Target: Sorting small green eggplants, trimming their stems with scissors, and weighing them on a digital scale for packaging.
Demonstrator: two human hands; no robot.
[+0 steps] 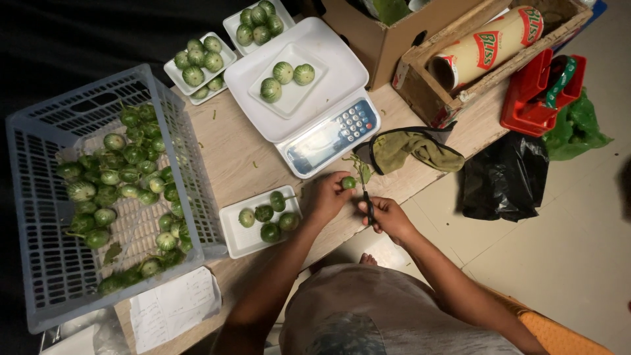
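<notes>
My left hand (327, 195) pinches a small round green eggplant (348, 182) just off the table's front edge. My right hand (388, 217) grips small scissors (365, 192), their blades pointing up at the eggplant's stem end. Right beside my left hand lies a white foam tray (238, 239) with several green eggplants in it. Behind my hands stands a white digital scale (328, 131), and on its pan rests a white tray (302, 95) holding three eggplants.
A grey plastic crate (39, 217) of green eggplants fills the left side. Two filled white trays (177, 82) sit behind the scale. A cardboard box (368, 39), a wooden crate (427, 92) with a roll, a cloth glove (414, 150), a black bag (503, 181) and a paper sheet (174, 306) lie around.
</notes>
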